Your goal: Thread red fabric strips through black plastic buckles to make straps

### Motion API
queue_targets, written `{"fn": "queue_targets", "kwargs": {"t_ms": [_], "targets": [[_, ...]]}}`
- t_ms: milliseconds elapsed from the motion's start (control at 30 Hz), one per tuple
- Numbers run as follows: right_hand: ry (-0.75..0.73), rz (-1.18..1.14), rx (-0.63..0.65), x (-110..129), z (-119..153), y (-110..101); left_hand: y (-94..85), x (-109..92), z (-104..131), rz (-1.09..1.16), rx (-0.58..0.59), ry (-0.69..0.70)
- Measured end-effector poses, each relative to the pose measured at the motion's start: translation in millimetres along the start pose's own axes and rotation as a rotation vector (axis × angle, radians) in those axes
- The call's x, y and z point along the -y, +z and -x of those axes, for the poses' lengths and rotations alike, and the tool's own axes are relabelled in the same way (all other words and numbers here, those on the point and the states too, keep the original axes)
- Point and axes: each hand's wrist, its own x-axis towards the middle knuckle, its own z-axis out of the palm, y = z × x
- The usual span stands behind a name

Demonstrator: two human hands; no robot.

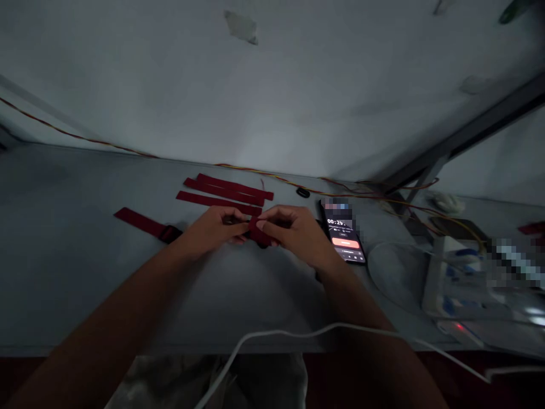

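Above the grey table, my right hand (298, 232) pinches a short piece of red webbing strap (257, 232) between thumb and fingers. From the other side, my left hand (215, 230) closes its thumb and fingers at the strap's left edge. Something dark shows just below the strap, but my fingers cover most of it. To the left of my left hand lies another red strap (140, 221) with a black buckle (169, 233) on its end. Several flat red strips (221, 201) lie side by side just beyond my hands.
A small black buckle (303, 192) lies near the wall. Right of my hands is a lit phone (343, 233) showing a timer. A white power strip box (455, 278) stands farther right. A white cable (293, 334) crosses the table's front edge; thin wires (272, 175) run along the back.
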Motion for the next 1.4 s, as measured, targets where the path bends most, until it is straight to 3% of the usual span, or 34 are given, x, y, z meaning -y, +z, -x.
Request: {"fn": "queue_targets", "kwargs": {"t_ms": [367,1000,1100,1200,1400], "targets": [[0.125,0.087,-0.047,-7.8,-3.4,4.2,6.6,3.3,1.1,0.017,-0.012,0.025],[0.04,0.324,-0.12,-12.6,-4.4,7.9,10.6,5.5,2.5,0.044,0.007,0.041],[-0.024,0.269,-0.075,-9.4,-4.2,1.4,9.9,3.6,3.8,0.082,-0.039,0.028],[-0.108,0.261,-0.01,-3.2,-3.2,-8.1,6.8,2.2,4.9,0.189,-0.012,0.005],[-0.443,0.388,-0.005,-6.5,-4.1,-8.1,3.5,-1.2,5.6,0.411,0.037,-0.053]]}}
